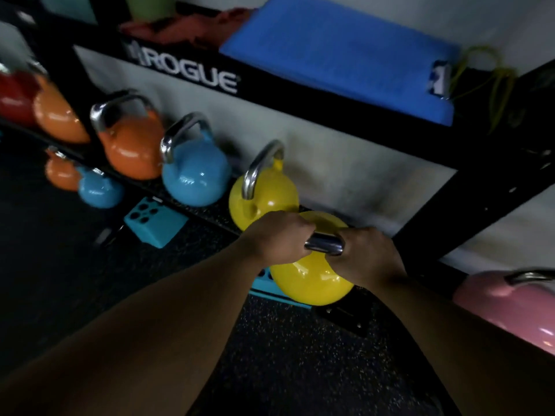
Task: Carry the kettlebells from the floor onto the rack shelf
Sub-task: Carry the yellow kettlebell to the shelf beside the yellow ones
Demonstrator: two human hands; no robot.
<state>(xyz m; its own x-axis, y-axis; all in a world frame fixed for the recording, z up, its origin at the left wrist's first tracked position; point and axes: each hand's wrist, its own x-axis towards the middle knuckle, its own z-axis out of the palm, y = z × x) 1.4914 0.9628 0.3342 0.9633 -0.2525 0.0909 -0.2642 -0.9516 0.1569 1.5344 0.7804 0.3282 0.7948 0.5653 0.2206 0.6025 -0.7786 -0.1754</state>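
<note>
A yellow kettlebell (pixel 309 280) with a steel handle hangs in both my hands. My left hand (pixel 274 238) and my right hand (pixel 368 255) are each shut on one end of the handle. It hovers at the front edge of the black rack shelf (pixel 210 216), just right of a second yellow kettlebell (pixel 264 199) that stands on the shelf. Further left on the shelf stand a blue kettlebell (pixel 195 175), two orange ones (pixel 132 142) and a red one (pixel 13 97).
A pink kettlebell (pixel 510 304) sits at the right edge beyond the black rack upright (pixel 480 187). The upper shelf holds a blue pad (pixel 336 58). Below lie teal blocks (pixel 154 225), a small orange kettlebell (pixel 61 172) and a small blue one (pixel 100 190). Speckled black floor (pixel 285 355) lies underneath.
</note>
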